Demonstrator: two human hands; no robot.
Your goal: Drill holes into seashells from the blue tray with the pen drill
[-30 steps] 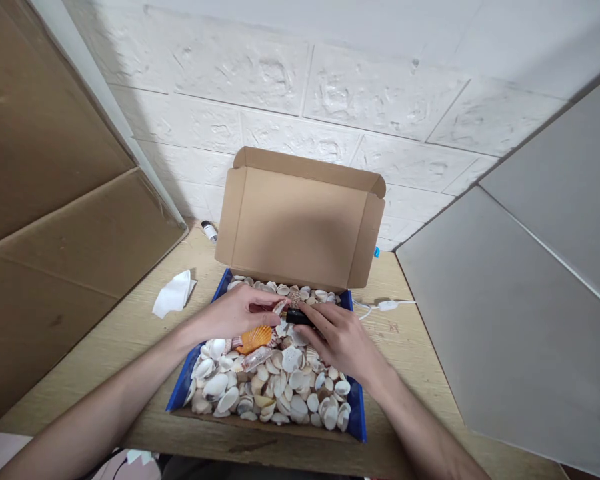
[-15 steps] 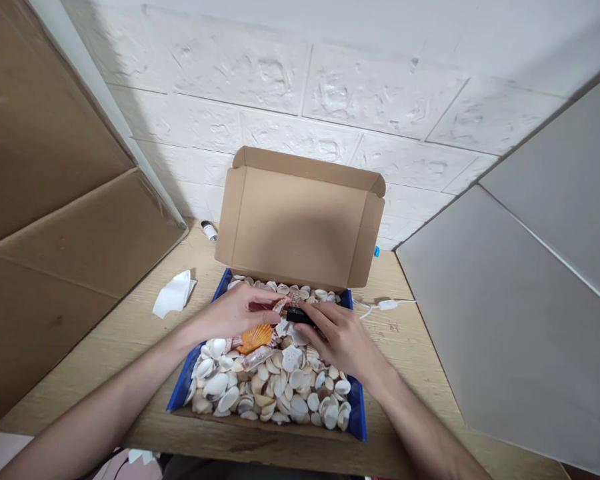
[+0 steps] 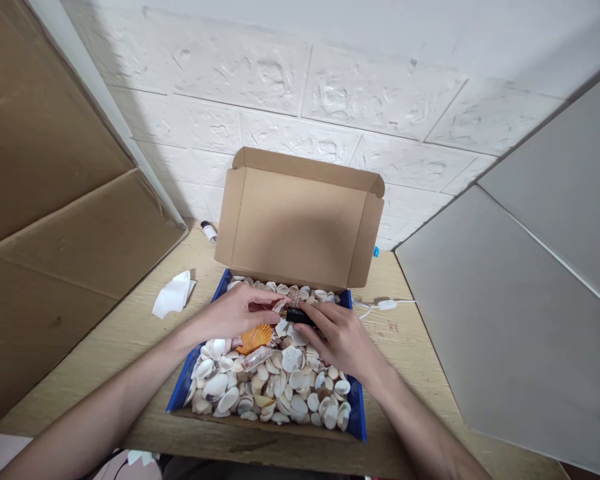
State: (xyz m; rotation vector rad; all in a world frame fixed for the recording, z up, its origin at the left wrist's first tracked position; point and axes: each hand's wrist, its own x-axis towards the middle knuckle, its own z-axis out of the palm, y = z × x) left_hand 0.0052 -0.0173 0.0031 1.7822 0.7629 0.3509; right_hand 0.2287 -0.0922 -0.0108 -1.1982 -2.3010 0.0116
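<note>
Grip: both hands met over the far half of the shell box; the right hand (image 3: 341,337) pinched a small black object (image 3: 299,316) between thumb and fingertips, and the left hand (image 3: 240,311) closed its fingertips on a pinkish shell (image 3: 280,307) right beside it.
Black object: it sat at the tips of the right fingers, just touching the left hand's shell; what it was could not be told.
Under the hands: a heap of white and tan shells (image 3: 280,383) filled the blue-edged box (image 3: 182,385) to the rim.
Just left of the grip: an orange scallop shell (image 3: 255,337) lay beneath the left palm, with a clear little tube (image 3: 257,358) next to it.
Behind the grip: the cardboard lid (image 3: 295,223) stood upright, open toward the wall.
Right of the grip: a white cable with a switch (image 3: 386,305) lay on the wooden table (image 3: 115,333).
Far left: a crumpled white tissue (image 3: 174,293) lay on the table, well apart from the box.
Far back left: a small bottle (image 3: 209,231) rested near the white brick wall (image 3: 280,87).
</note>
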